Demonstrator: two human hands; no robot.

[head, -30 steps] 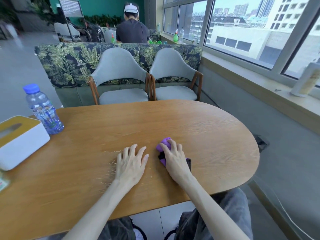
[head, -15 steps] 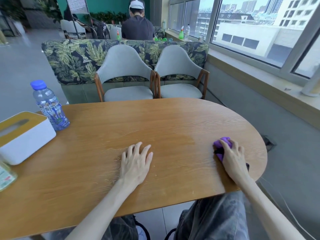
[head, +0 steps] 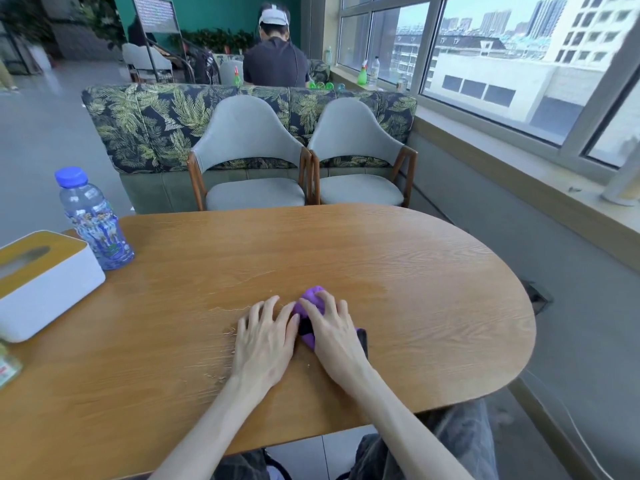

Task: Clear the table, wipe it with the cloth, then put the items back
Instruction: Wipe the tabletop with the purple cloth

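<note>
The bench lies bare across its whole middle, far side and rounded right end, so a hand could sweep there with nothing in the way. The only crowding is at the left edge, where a white tissue box sits just in front of an upright water bottle, with a small bottle partly cut off by the picture edge nearer the front. Near the front middle, the left hand lies flat right beside the right hand, which presses down on a purple cloth.
</note>
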